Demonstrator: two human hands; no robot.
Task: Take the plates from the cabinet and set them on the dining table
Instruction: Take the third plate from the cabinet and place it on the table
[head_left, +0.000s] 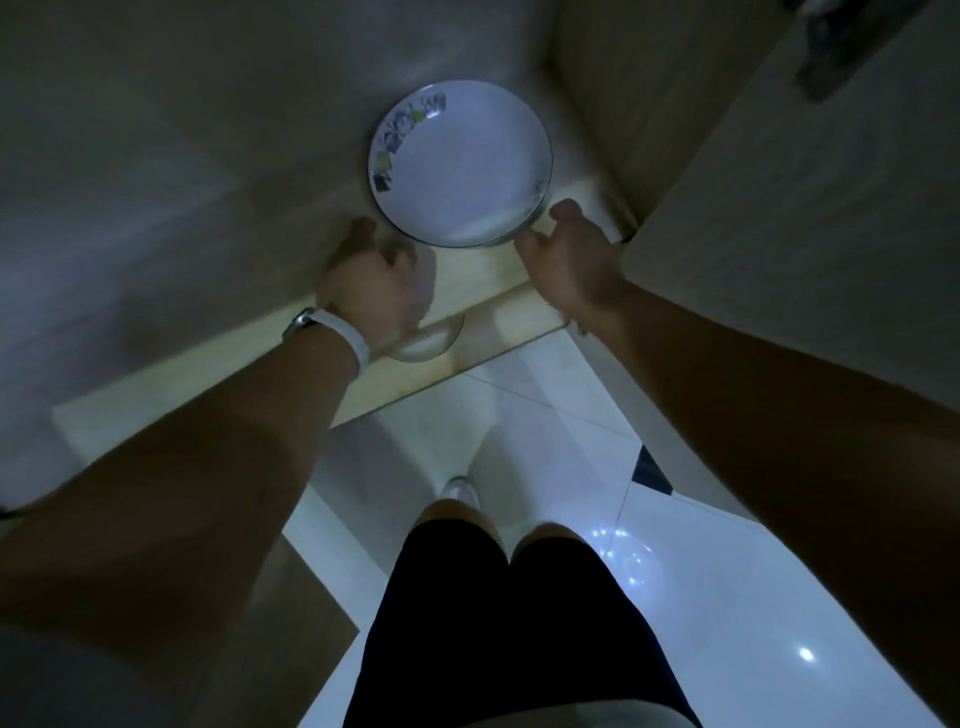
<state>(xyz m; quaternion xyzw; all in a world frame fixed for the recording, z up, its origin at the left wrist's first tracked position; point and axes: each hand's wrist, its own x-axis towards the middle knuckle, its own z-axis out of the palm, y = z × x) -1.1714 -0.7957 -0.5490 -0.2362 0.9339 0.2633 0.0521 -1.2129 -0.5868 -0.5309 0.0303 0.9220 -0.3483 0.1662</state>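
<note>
A white plate (462, 166) with a blue and yellow flower pattern on its left rim lies flat on the cabinet shelf (498, 270). My right hand (569, 254) is at its lower right rim, with thumb and curled fingers against the edge. My left hand (374, 283), with a white watch strap on the wrist, is blurred. It grips a second white plate (434, 338) at the shelf's front edge. That plate is mostly hidden under the hand, and only its right side and lower rim show.
The open cabinet door (779, 218) stands close on the right, with a dark handle (841, 47) at the top. The cabinet's inner side wall (613, 104) is just right of the plate. Below lie glossy white floor tiles (727, 597), my legs and a shoe.
</note>
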